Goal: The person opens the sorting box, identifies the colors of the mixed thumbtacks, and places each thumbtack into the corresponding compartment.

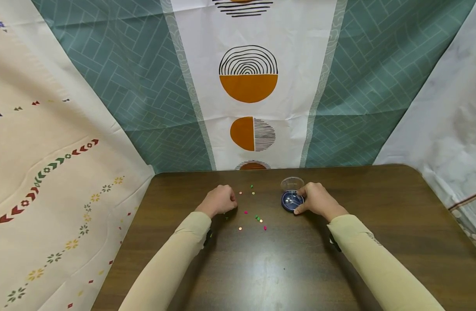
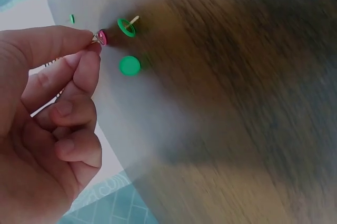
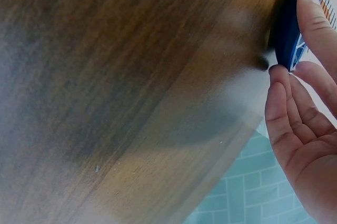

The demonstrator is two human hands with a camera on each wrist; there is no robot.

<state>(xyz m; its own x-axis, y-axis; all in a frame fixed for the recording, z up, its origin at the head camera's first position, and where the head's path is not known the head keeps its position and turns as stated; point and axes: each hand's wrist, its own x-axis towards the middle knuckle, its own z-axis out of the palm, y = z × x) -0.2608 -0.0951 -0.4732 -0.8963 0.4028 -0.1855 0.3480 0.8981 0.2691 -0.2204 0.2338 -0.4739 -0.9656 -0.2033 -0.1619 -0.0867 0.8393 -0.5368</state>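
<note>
Between thumb and index finger, my left hand (image 1: 218,200) pinches a pink thumbtack (image 2: 102,37) by its metal pin, just over the table. Close by in the left wrist view lie a green thumbtack (image 2: 126,27) with its pin pointing up and a green thumbtack (image 2: 130,65) with its flat head showing. My right hand (image 1: 316,200) grips the right edge of a small round blue case (image 1: 289,207), which sits on the table. Its clear hinged lid (image 1: 292,183) is flipped up at the back. In the right wrist view, thumb and fingers hold the rim of the blue case (image 3: 287,29).
Several pink, green and pale gold tacks are scattered between the hands, among them a pink tack (image 1: 265,227) and a gold tack (image 1: 240,228). The brown wooden table (image 1: 378,198) ends at a patterned curtain (image 1: 176,108) behind and a cream cloth (image 1: 67,172) at left.
</note>
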